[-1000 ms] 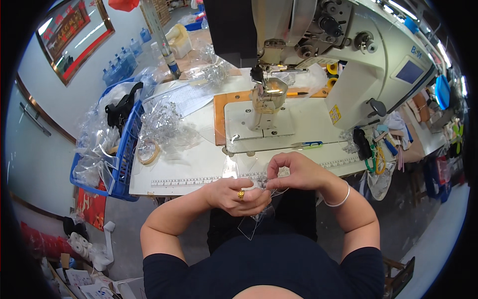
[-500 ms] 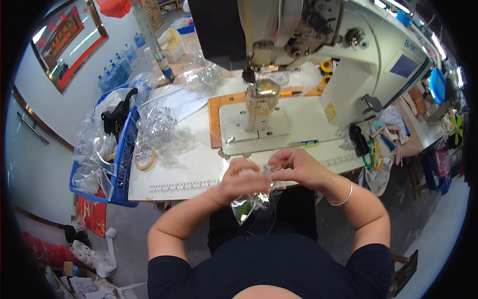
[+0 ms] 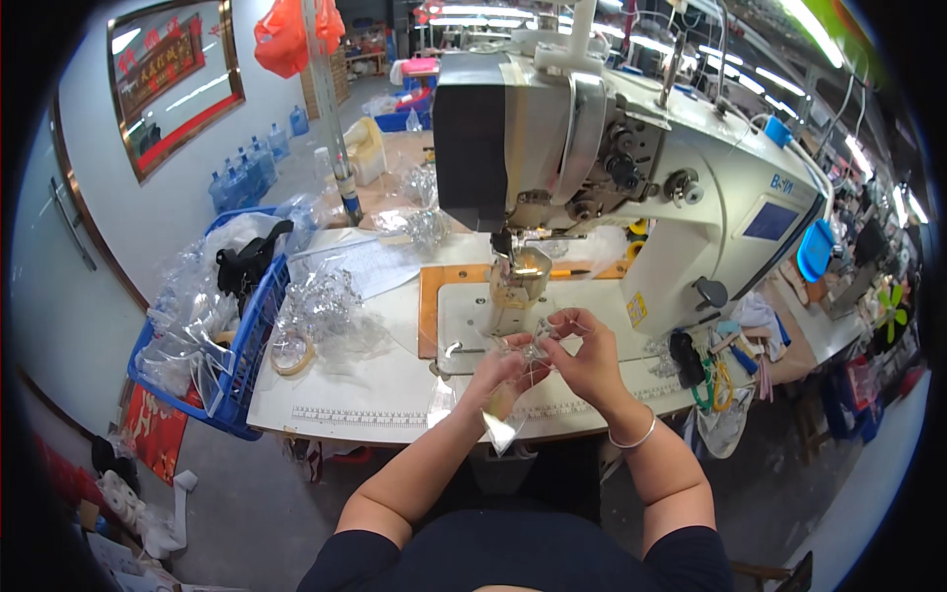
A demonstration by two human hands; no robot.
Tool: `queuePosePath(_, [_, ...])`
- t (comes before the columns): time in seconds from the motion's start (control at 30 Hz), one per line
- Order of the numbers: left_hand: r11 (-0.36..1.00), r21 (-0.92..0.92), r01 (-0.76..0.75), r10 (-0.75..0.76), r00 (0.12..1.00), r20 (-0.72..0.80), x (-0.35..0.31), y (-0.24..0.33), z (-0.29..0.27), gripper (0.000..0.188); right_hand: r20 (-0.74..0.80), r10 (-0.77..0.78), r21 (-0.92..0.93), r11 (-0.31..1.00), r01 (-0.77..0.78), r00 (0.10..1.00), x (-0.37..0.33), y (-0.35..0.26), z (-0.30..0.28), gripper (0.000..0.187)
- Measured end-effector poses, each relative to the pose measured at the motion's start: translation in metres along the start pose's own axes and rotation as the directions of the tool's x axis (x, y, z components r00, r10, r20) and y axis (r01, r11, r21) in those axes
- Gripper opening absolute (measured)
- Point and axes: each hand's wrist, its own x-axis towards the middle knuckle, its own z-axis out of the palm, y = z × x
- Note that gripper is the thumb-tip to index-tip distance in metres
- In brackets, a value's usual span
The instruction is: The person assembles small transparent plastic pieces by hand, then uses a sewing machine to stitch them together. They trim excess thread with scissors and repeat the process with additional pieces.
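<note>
In the head view, the left hand (image 3: 500,373) and right hand (image 3: 586,353) come together above the white table (image 3: 380,390), on the near side of the sewing machine post (image 3: 509,314). Fingertips of both pinch a crinkled clear plastic piece (image 3: 501,432) between them; its shiny flap hangs nearer, by the left wrist. Glare hides exact contact. Good handling probably wants light, steady pinches, edges in sight, the flap kept from snagging.

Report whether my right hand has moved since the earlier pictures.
Yes, forward: your right hand is now closer to the sewing machine's post bed than before.
</note>
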Motion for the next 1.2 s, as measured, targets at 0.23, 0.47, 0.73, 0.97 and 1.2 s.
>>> queuePosePath(0.23, [0.883,0.424,-0.199,0.309,0.928,-0.208,0.025,0.046,0.005,0.033,-0.157,0.053,0.105,0.994,-0.037,0.986,0.035,-0.008,0.021,0.028])
queuePosePath(0.47, [0.896,0.434,0.094,-0.018,0.984,-0.176,0.047,0.11,0.012,0.024,-0.323,0.038,0.145,0.989,0.009,0.946,0.063,0.003,0.041,0.025])
queuePosePath(0.73, [0.79,0.578,0.202,-0.078,0.97,-0.232,0.074,0.145,0.02,0.029,-0.392,-0.081,-0.134,0.99,0.03,0.916,0.078,-0.002,0.043,0.02])
queuePosePath(0.97, [0.788,0.593,0.165,-0.067,0.981,-0.183,0.081,0.151,0.019,0.022,-0.395,-0.234,-0.239,0.96,0.147,0.889,0.085,0.007,0.045,0.02])
queuePosePath(1.2, [0.813,0.545,0.202,-0.11,0.974,-0.196,0.082,0.156,0.02,0.016,-0.413,-0.231,-0.24,0.961,0.139,0.881,0.09,0.017,0.047,0.019])
